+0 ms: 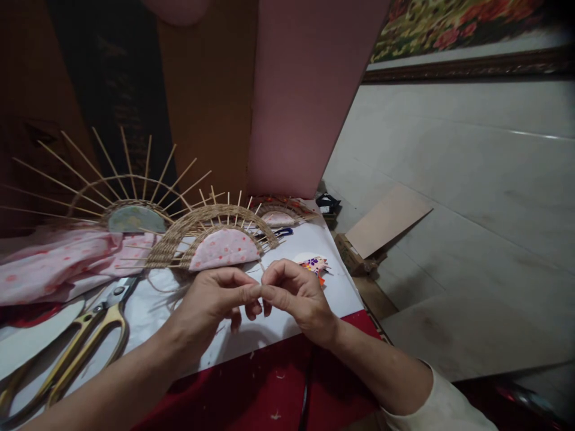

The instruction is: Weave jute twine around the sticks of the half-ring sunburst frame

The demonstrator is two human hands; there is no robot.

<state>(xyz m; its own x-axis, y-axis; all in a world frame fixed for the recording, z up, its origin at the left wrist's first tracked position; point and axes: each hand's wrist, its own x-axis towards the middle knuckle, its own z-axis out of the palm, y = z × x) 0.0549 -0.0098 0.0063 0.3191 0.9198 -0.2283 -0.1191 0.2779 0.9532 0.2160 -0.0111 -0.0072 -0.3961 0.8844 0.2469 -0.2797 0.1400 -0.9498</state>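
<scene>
My left hand (215, 299) and my right hand (294, 293) meet fingertip to fingertip over the white table top (287, 323). Both pinch a thin pale strand (259, 269) that runs up toward a half-round woven piece (211, 233) with a pink spotted fabric centre and short stick ends. That woven piece lies just beyond my fingers. What the strand is made of is hard to tell.
A larger piece with long bare sticks (121, 203) stands at the left above pink fabric (58, 263). Big brass-handled scissors (76, 347) lie front left. A smaller woven piece (281, 214), blue-handled scissors (281, 232), patterned scraps (314, 263) and cardboard (386, 221) lie right.
</scene>
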